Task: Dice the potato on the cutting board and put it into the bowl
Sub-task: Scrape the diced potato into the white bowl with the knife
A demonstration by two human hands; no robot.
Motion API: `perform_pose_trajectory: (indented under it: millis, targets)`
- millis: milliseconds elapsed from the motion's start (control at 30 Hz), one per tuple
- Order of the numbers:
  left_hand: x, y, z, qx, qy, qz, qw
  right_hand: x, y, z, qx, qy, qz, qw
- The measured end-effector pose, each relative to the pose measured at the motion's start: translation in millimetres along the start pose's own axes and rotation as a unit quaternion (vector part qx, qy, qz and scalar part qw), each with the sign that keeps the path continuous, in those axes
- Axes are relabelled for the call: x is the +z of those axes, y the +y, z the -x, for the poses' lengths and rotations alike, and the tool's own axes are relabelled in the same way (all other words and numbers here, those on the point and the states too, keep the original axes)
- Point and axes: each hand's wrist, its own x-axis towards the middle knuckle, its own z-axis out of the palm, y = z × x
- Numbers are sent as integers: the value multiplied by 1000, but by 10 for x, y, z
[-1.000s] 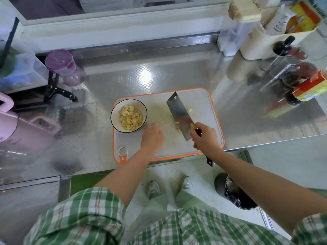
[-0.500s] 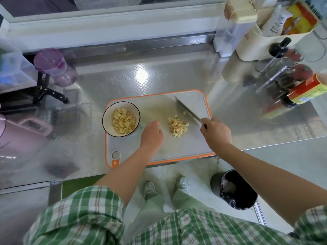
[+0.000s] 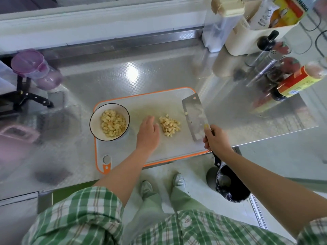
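A small heap of diced potato (image 3: 169, 126) lies in the middle of the orange-rimmed white cutting board (image 3: 155, 103). On the board's left end stands a white bowl (image 3: 93, 126) holding more diced potato (image 3: 113, 123). My left hand (image 3: 148, 133) rests flat on the board just left of the heap, fingers relaxed. My right hand (image 3: 216, 140) grips the handle of a cleaver (image 3: 194, 115), whose blade lies tilted flat-side up to the right of the heap, with a few potato bits stuck to it.
The board sits near the front edge of a steel counter (image 3: 230, 121). Sauce bottles (image 3: 299, 82) and a cream container (image 3: 256, 38) crowd the back right. A purple cup (image 3: 33, 68) and a black-handled knife (image 3: 35, 99) are at the left. A black bin (image 3: 230, 186) stands on the floor.
The cleaver turned from edge-down beside the heap to flat side up, moving slightly right. My left hand stayed left of the heap.
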Motion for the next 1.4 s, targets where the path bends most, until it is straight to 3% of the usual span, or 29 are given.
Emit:
perform_pose_trajectory:
  millis: [267,733,1067,1233,1400]
  targets:
    - [296,-41,-135,37,17,37,999,264,112,173,-3,-32,54,998]
    - [803,211,-349,76,125,116,982,541,59,228,-42,-27,72,996]
    - [946,418,-348,131,126,116,976,574,22,227,-39,-42,22,998]
    - [856,444,-385,126,143,120,974,513,-72,227,9,-87,-42,995]
    - [610,584,-381,100,154,168,968,429,-158,176,4,-105,-44,993]
